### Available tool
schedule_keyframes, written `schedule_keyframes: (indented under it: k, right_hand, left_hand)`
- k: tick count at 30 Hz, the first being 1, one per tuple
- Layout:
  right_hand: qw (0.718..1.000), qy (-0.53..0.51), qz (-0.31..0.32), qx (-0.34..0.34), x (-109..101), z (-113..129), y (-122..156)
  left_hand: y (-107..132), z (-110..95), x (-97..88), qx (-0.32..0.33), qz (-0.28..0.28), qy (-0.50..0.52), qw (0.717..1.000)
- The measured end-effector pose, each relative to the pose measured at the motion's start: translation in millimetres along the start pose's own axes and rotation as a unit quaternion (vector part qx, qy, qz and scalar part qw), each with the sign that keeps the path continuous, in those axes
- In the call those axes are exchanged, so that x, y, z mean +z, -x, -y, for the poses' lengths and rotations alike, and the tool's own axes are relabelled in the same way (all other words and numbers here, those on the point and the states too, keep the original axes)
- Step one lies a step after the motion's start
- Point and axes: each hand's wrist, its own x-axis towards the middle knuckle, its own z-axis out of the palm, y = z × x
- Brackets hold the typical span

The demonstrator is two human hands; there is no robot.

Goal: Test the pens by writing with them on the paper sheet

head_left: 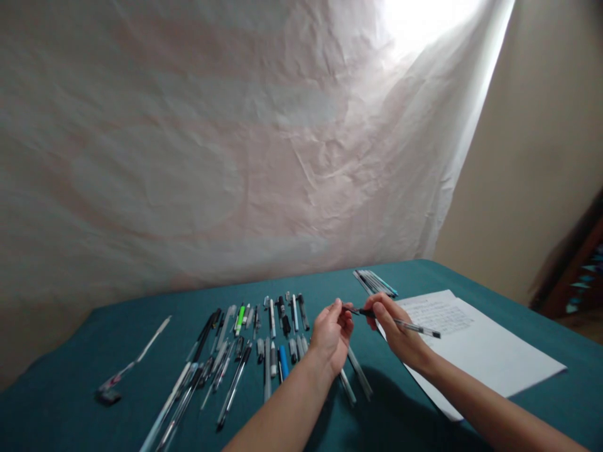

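My right hand (396, 329) grips a clear-barrelled pen (419, 328) with a dark front part. The pen lies nearly level, its back end pointing right and its front end meeting the fingers of my left hand. My left hand (330, 336) is closed in a pinch around a small dark piece at the pen's front. What that piece is, I cannot make out. Both hands are raised over the table, between the spread of pens and the paper. Below my left wrist lie two thin clear tubes (360, 371), partly covered by the hand.
Many pens (233, 386) and caps lie in rows and piles on the green cloth (70, 383). Thin tubes (375, 282) are bunched at the back. White paper sheets (494, 351), one with handwriting, lie right. A pale strip with a dark end (108, 395) is far left.
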Motion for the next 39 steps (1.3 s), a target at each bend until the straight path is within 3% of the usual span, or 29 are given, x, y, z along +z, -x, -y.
schedule_keyframes:
  k: [6,15,29,36,39]
  right_hand:
    - [1.0,-0.009,-0.002,0.001,1.0,-2.0,0.3]
    - [0.999,0.009,-0.042,-0.024,5.6,-6.6,5.3]
    - [0.997,0.002,-0.052,-0.049,10.4,-17.3,8.6]
    - [1.0,-0.001,0.012,0.026,8.0,-2.8,-1.5]
    - [1.0,0.004,0.001,0.025,-1.9,0.6,-8.3]
  left_hand:
    - [6.5,4.5,3.9,-0.015,0.025,0.003,1.0]
    - [12.5,12.4,4.3,0.027,0.017,-0.065,0.997]
    - [13.0,17.3,4.8,0.029,0.029,-0.056,0.998]
    - [-10.5,3.4,-8.7,0.058,-0.031,-0.056,0.996]
    - [-25.8,-9.7,-19.6,0.098,-0.079,-0.051,0.991]
